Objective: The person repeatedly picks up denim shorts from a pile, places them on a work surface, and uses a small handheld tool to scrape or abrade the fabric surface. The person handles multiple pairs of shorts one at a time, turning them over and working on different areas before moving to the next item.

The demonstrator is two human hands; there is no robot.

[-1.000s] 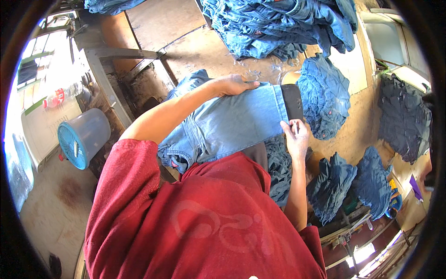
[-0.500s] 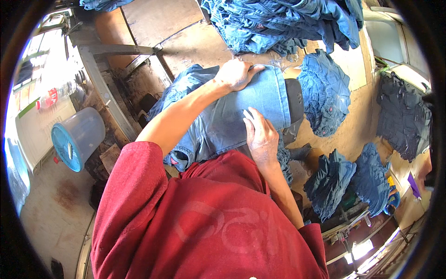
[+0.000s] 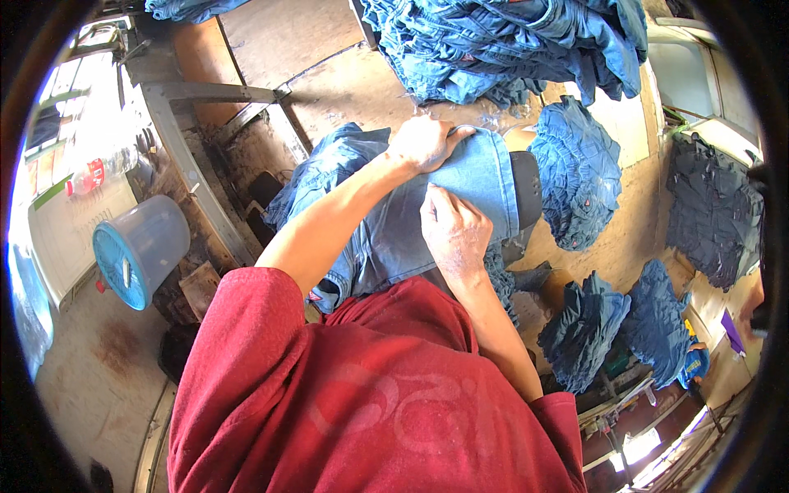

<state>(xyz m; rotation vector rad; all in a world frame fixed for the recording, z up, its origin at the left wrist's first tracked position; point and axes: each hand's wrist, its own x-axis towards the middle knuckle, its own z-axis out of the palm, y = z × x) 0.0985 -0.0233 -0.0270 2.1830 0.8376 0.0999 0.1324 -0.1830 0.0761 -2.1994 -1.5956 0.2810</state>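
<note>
A blue denim trouser leg [image 3: 481, 177] is drawn over a dark, rounded board [image 3: 527, 191] in front of me, its hem near the board's right end. My left hand [image 3: 424, 145] is closed on the far edge of the leg, its thumb pointing right along the cloth. On the leg's near part, my right hand [image 3: 457, 232] is closed, with the fingers curled against the denim. What its fingertips hold, if anything, is hidden. The rest of the garment [image 3: 329, 164] lies bunched to the left, under my left forearm.
A large heap of denim [image 3: 509, 49] lies at the far side, with a smaller bundle [image 3: 577, 172] right of the board. More denim bundles [image 3: 585, 329] and a dark cloth pile [image 3: 713, 209] are at the right. At the left are a metal frame [image 3: 193, 164] and a blue-lidded bucket [image 3: 156, 246].
The fingers of my right hand were stretched out over the denim and are now curled in, a little farther left. My left hand keeps its hold on the far edge. The view has shifted slightly.
</note>
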